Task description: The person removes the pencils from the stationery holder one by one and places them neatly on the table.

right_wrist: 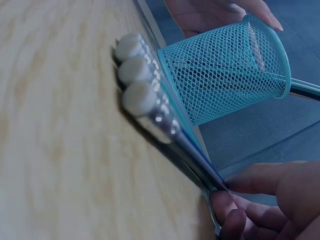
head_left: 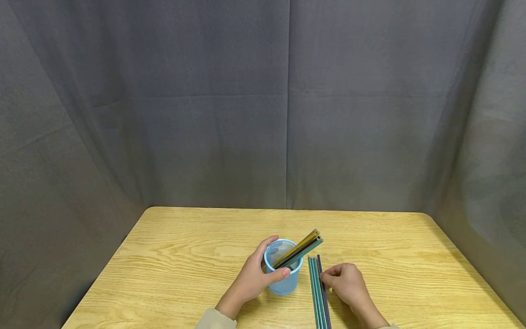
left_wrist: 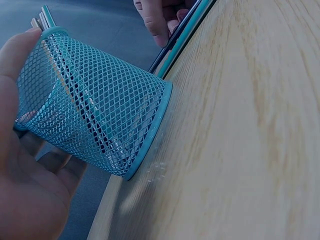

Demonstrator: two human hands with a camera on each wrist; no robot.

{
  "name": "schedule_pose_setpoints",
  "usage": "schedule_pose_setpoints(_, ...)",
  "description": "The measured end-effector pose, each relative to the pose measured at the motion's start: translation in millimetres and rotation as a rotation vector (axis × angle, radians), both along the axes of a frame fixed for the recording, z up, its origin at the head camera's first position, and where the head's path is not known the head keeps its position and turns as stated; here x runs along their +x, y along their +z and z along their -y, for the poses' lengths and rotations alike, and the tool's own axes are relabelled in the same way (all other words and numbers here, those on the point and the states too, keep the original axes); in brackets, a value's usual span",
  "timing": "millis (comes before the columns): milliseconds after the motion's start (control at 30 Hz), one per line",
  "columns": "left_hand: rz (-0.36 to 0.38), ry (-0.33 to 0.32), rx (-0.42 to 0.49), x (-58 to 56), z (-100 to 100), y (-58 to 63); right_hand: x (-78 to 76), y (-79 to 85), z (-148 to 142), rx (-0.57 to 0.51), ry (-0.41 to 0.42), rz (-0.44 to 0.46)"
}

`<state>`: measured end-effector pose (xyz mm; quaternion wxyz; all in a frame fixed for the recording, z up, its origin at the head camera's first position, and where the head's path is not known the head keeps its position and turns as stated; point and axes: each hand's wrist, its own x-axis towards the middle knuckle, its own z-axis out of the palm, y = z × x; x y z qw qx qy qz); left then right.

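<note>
A light blue mesh pen cup (head_left: 283, 287) stands on the table, gripped round its rim by my left hand (head_left: 251, 275), thumb on the near side. Several pencils (head_left: 302, 249), yellow, black and teal, lean to the right inside it. Just right of the cup lie teal pencils (head_left: 315, 292) side by side with a dark pencil (head_left: 326, 305) at their right edge. My right hand (head_left: 349, 284) pinches the dark pencil between thumb and fingers. In the right wrist view, white erasers (right_wrist: 139, 98) cap the near ends of the lying pencils.
The wooden table (head_left: 172, 265) extends to both sides and behind the cup. Grey curtains (head_left: 213, 137) hang behind the table and along its left and right sides.
</note>
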<state>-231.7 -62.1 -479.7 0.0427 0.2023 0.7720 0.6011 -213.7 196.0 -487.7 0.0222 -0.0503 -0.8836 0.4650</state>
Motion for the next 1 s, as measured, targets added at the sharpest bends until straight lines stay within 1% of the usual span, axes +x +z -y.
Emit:
schedule_pose_setpoints(167, 0.001, -0.002, -0.002, 0.2, 0.1, 0.3, 0.3, 0.1, 0.0, 0.018, 0.005, -0.004)
schedule_pose_setpoints(533, 0.0, -0.01, 0.007, 0.8, 0.2, 0.2, 1.7, 1.2, 1.0, 0.106, 0.02, 0.004)
schedule_pose_setpoints(700, 0.002, -0.01, 0.007, 0.3, 0.2, 0.4, 2.0, 2.2, 1.9, 0.106, 0.016, 0.001)
schedule_pose_setpoints(1000, 0.001, -0.019, 0.015, 0.3, 0.9, 1.3, 1.3, 3.5, 0.1, 0.07, 0.014, 0.001)
